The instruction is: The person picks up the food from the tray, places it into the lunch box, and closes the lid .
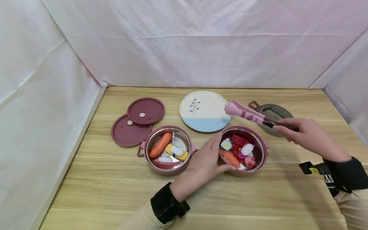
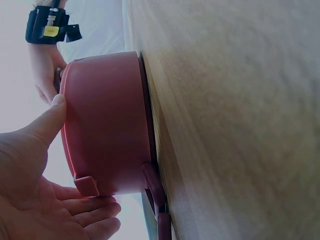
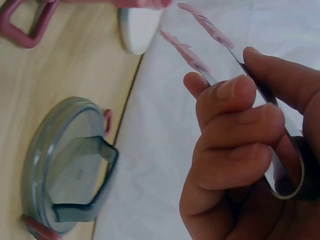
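Note:
My right hand (image 1: 307,135) grips pink-tipped tongs (image 1: 244,113), raised above the table. In the right wrist view the tongs' two tips stand apart with nothing between them. My left hand (image 1: 204,159) rests against the left side of the right-hand pink pot (image 1: 263,166), with its fingers fairly straight and the thumb (image 2: 52,117) touching the rim. Inside that pot lie a salmon sushi piece (image 1: 230,158), a white piece (image 1: 247,149), a pink ball-like piece (image 1: 249,161) and red pieces. The left-hand pot (image 1: 166,172) holds a sausage (image 1: 161,144), a yellow-and-white piece (image 1: 176,151) and a red-and-white piece (image 1: 165,163).
Two maroon lids (image 1: 146,110) overlap at the back left. A white and blue plate (image 1: 204,111) with a plant drawing lies behind the pots. A clear lid (image 3: 70,170) with a dark handle sits at the back right. White cloth (image 1: 201,44) walls the wooden table.

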A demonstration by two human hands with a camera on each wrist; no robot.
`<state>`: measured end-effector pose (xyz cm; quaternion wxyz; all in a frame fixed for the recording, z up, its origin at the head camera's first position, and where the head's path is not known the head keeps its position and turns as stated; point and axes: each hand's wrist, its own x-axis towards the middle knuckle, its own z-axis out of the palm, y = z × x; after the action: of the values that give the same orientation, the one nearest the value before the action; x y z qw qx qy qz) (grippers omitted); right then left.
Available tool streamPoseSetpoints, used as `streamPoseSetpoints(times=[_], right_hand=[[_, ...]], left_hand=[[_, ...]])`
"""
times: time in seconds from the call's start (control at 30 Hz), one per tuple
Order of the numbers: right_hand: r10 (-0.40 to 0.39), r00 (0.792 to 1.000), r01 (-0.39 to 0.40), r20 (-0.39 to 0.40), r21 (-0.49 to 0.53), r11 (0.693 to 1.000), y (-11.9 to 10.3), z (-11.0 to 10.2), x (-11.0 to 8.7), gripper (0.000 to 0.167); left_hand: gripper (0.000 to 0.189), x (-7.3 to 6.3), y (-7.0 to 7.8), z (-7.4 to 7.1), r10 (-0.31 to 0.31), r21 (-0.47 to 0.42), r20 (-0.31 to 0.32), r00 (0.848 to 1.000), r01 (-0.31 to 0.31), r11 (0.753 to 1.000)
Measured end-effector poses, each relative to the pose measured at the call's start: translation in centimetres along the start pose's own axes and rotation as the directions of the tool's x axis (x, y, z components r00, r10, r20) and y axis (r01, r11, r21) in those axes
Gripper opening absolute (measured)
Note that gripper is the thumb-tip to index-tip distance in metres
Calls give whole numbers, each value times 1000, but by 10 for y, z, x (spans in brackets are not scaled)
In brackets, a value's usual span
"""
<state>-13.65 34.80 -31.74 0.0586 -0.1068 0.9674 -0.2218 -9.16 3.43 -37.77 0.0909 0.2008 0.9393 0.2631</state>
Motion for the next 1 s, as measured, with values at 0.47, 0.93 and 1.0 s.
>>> streamPoseSetpoints(times=[0.47, 0.93, 1.0], right_hand=[[-25, 999, 25, 47, 2, 1000, 10, 15, 19, 34], [-37, 998, 39, 45, -36, 999, 17, 23, 25, 34], [-59, 998, 61, 37, -56, 997, 19, 24, 26, 34]], left_hand=[[103, 0, 0, 0, 7, 17, -5, 1000, -7, 1000], [104, 0, 1, 0, 2, 2, 0, 1000, -2, 1000], [103, 0, 0, 0, 2, 6, -1, 1000, -2, 1000]])
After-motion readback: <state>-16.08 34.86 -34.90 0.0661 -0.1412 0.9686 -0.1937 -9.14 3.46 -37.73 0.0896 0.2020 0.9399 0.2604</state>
